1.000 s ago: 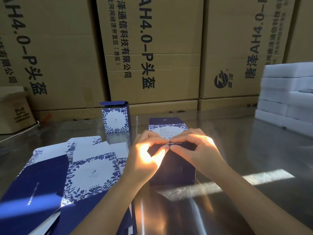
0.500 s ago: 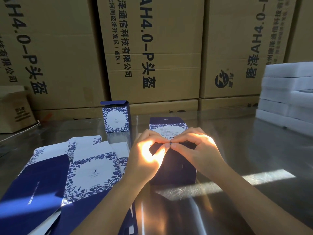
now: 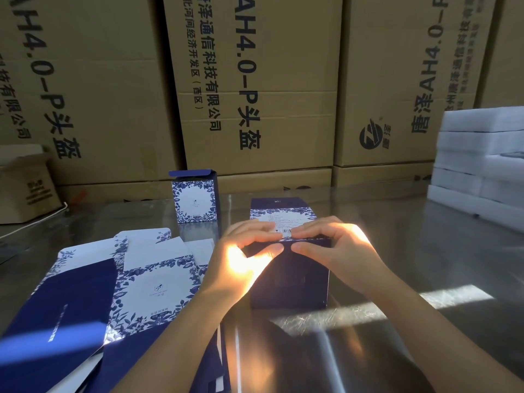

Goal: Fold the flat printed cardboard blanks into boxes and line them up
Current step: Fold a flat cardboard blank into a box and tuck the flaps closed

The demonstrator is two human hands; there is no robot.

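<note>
Pinching the near top edge of the box [image 3: 289, 275], both hands [image 3: 286, 251] meet fingertip to fingertip.

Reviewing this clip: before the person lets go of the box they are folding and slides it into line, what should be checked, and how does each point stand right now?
1. Both hands on the dark blue printed cardboard box: ok; left hand and right hand pinch its near top edge.
2. Top flap fully tucked: cannot tell; fingers cover the seam.
3. Box standing flat on the shiny metal table: ok.
4. Finished blue floral box to line up with: ok; upright behind, lid flap raised.
5. Path between the two boxes: ok; bare table.
6. Flat printed blanks for the next box: ok; piled at left.
</note>
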